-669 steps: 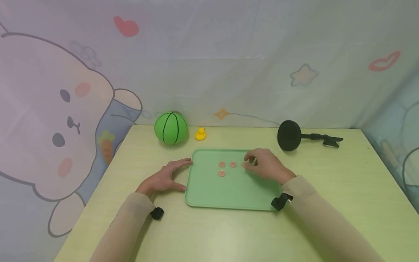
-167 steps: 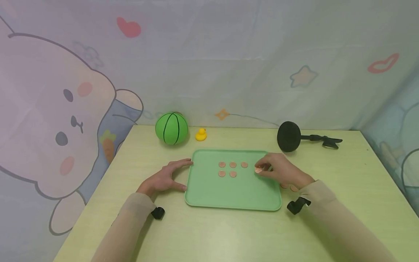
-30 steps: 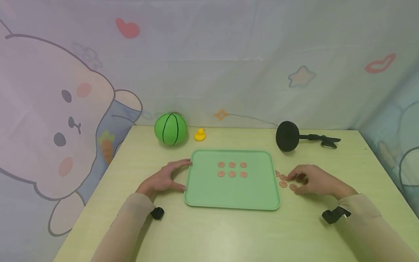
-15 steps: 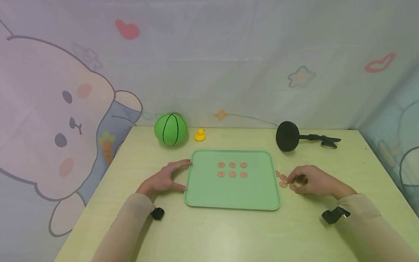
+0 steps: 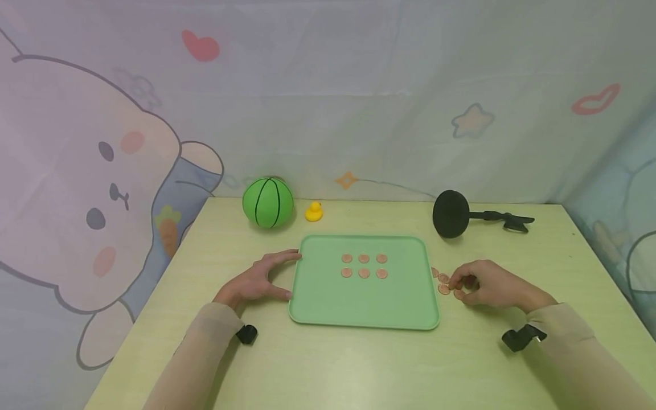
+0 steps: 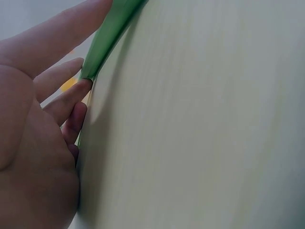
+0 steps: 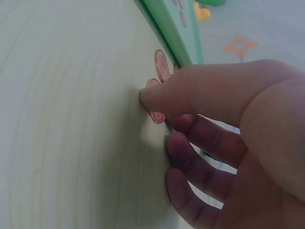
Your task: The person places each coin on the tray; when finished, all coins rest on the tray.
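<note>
A light green tray [image 5: 328, 307] lies on the table, bearing two rows of three copper coins [image 5: 364, 273]. My left hand [image 5: 253, 282] rests at its left edge, thumb and fingers spread along the rim; in the left wrist view the fingertips [image 6: 86, 85] touch the green edge. Several more copper coins [image 5: 443, 289] lie on the table just right of the tray. My right hand [image 5: 487, 283] is over them, fingers bent, with thumb and forefinger at the nearest coin [image 7: 157, 117]. In the right wrist view the thumb covers part of that coin.
Behind the tray stand a green ball [image 5: 268, 203] with black lines and a yellow rubber duck [image 5: 314, 212]. A black round-based stand with a clip [image 5: 451, 214] lies at the back right. A printed cloth [image 5: 328, 102] hangs behind the table.
Over the earlier frames coins were added to the tray's second row, and my right hand left the tray for the loose coins. Within the last second it barely shifts; the left hand stays put.
</note>
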Demonstrator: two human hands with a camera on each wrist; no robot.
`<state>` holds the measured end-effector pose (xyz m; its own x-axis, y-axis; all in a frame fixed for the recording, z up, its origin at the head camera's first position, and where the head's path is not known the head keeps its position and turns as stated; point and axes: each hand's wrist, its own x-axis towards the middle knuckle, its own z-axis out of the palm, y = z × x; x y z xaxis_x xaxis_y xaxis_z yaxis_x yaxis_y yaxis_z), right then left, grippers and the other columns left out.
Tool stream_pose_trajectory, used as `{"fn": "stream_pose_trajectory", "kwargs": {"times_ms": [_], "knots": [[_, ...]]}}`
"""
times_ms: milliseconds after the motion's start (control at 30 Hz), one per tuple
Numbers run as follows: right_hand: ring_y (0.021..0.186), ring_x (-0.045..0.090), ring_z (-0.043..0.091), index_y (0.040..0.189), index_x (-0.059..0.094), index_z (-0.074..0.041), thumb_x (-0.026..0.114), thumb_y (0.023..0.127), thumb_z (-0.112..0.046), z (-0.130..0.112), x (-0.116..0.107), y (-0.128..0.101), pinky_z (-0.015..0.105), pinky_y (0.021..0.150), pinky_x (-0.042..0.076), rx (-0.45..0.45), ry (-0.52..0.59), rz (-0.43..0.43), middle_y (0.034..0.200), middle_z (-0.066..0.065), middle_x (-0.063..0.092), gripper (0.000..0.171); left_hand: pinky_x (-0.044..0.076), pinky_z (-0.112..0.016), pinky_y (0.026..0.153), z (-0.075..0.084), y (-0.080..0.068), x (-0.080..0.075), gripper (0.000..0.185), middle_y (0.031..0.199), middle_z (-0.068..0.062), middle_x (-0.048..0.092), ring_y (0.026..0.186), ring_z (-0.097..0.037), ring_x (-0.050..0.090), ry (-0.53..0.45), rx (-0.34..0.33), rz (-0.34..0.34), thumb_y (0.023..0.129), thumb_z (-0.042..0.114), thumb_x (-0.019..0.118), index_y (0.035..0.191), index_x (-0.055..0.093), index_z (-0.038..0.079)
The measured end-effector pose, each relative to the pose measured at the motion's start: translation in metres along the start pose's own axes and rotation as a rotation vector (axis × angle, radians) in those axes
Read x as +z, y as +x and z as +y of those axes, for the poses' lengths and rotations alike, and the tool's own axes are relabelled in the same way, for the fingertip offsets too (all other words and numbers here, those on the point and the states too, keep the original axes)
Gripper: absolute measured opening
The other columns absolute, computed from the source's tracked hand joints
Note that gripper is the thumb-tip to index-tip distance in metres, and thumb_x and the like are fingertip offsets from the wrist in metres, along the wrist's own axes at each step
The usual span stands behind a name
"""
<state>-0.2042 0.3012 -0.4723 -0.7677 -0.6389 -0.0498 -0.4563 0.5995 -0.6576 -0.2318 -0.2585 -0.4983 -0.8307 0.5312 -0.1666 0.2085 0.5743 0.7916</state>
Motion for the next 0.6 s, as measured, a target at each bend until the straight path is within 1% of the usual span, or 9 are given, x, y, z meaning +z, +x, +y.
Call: {"fn": "stream_pose_trajectory", "kwargs": {"times_ms": [133, 267, 467, 600], "knots": [[0.076, 0.055, 0.01, 0.097, 0.075, -0.017, 0.079, 0.09, -0.006, -0.0008, 0.0006, 0.0006, 0.024, 0.067, 0.048, 0.03, 0.002, -0.009, 0.088, -0.007, 0.066, 0.014, 0.009, -0.066, 0.126, 0.0, 0.0004, -0.0003, 0.094, 0.172, 0.004, 0.027, 0.159, -0.03, 0.016, -0.01, 0.006, 0.0, 0.077, 0.029, 0.095, 0.158, 0.047, 0.032], [0.079, 0.055, 0.009, 0.097, 0.076, -0.018, 0.079, 0.09, -0.005, -0.0017, 0.0008, 0.0, 0.024, 0.069, 0.049, 0.054, -0.013, -0.015, 0.089, -0.008, 0.067, 0.015, 0.009, -0.066, 0.126, -0.0002, 0.0001, -0.0006, 0.095, 0.172, 0.002, 0.027, 0.159, -0.031, 0.016, -0.013, 0.014, -0.001, 0.076, 0.03, 0.095, 0.159, 0.047, 0.03], [0.081, 0.056, 0.01, 0.098, 0.077, -0.018, 0.08, 0.088, -0.005, -0.0027, 0.0002, -0.0017, 0.024, 0.07, 0.049, 0.054, 0.004, -0.019, 0.093, -0.003, 0.069, 0.016, 0.008, -0.067, 0.125, -0.0015, 0.0002, -0.0007, 0.095, 0.173, 0.002, 0.027, 0.159, -0.032, 0.016, -0.015, 0.013, -0.001, 0.076, 0.031, 0.095, 0.159, 0.047, 0.03], [0.081, 0.056, 0.008, 0.099, 0.077, -0.018, 0.081, 0.087, -0.005, -0.0021, 0.0005, -0.0019, 0.025, 0.071, 0.051, 0.055, -0.005, -0.02, 0.093, -0.006, 0.068, 0.018, 0.009, -0.067, 0.125, -0.0019, 0.0003, -0.0006, 0.095, 0.172, 0.002, 0.027, 0.158, -0.032, 0.017, -0.008, 0.016, 0.001, 0.076, 0.031, 0.095, 0.159, 0.047, 0.03]]}}
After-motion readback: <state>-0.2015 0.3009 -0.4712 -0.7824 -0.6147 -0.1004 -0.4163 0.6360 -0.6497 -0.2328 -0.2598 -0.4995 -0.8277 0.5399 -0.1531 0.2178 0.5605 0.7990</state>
